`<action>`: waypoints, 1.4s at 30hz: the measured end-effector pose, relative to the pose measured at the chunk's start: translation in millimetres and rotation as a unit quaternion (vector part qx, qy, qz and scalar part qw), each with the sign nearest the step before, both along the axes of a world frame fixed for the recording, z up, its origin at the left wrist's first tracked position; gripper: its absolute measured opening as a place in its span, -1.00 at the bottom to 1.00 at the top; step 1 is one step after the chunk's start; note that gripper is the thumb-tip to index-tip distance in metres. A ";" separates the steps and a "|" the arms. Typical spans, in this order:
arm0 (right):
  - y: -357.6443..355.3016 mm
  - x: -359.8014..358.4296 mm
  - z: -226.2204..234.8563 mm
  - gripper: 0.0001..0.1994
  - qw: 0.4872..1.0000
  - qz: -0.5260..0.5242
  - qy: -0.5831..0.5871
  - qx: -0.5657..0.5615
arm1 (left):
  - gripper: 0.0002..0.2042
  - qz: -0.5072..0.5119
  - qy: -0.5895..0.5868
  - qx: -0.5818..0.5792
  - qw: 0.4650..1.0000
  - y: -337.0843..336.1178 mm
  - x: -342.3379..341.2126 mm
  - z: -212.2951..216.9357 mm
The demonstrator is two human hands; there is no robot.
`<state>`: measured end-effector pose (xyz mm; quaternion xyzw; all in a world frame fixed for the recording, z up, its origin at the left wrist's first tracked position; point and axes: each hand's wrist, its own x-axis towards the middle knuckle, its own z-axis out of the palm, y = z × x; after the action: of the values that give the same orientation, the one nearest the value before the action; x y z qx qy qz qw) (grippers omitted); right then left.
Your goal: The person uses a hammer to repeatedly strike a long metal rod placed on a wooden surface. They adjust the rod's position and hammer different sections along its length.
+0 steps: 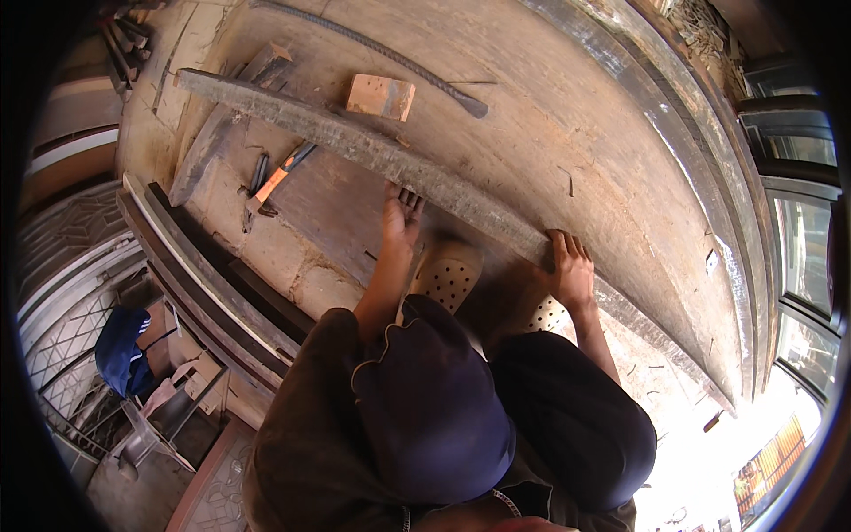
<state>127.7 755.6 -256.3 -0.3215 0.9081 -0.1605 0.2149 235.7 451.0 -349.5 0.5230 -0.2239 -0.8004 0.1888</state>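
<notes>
A long, rough wooden beam (465, 197) slants across the floor in front of me, from the upper left to the lower right. My left hand (403, 211) grips its near edge around the middle, fingers curled against the wood. Farther right, my right hand (571, 266) is closed over the same beam, its fingers bent across the top. Beyond the beam lies a short wood block (379, 96). On the near side, left of my left hand, rests a hammer (277, 182) with an orange and black handle. A dark tool beside it is too small to name.
A dark ribbed metal bar (372, 49) with a flattened end lies beyond the block. Long boards (709, 177) line the right side, near window frames (802, 230). More timber (208, 266) is at left. My perforated clogs (448, 277) stand close to the beam.
</notes>
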 end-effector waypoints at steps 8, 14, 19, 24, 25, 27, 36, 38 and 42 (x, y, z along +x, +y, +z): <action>-8.6 -1.7 2.6 -0.31 1.000 0.005 0.016 -0.005 | -0.59 -0.109 -0.014 -0.120 0.987 -21.4 23.5 -54.7; -4.7 0.5 3.9 -0.33 0.999 -0.027 0.024 -0.015 | -0.59 -0.066 -0.044 -0.183 0.980 -2.0 -0.4 5.4; -15.2 9.0 4.5 -0.32 0.998 -0.011 0.053 -0.023 | -0.60 0.032 -0.187 -0.463 0.866 -105.9 79.1 -14.5; -10.2 12.0 -0.8 -0.31 0.998 -0.005 0.060 -0.028 | -0.59 -0.184 -0.388 -0.722 0.542 -196.2 80.5 22.4; -10.7 6.7 -1.1 -0.31 0.998 -0.003 0.065 -0.024 | -0.57 -0.232 -0.406 -0.713 0.523 -205.3 86.0 22.0; -11.1 9.9 2.0 -0.32 0.998 0.004 0.062 -0.019 | -0.53 -0.325 -0.436 -0.691 0.477 -227.3 94.8 20.3; -16.2 10.7 1.5 -0.37 0.998 -0.016 0.056 0.008 | -0.63 -0.452 -0.410 -0.700 0.370 -270.9 101.3 12.6; -14.3 10.2 1.1 -0.39 0.998 -0.010 0.054 0.008 | -0.64 -0.507 -0.371 -0.679 0.380 -274.8 114.8 19.3; -20.5 10.3 8.6 -0.32 0.998 -0.020 0.028 0.053 | -0.60 -0.649 -0.313 -0.565 0.402 -264.8 126.8 59.9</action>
<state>138.0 735.1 -247.7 -0.2958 0.9272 -0.1076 0.2031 362.5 186.2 -289.6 0.2087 -0.9407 -0.1545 -0.2184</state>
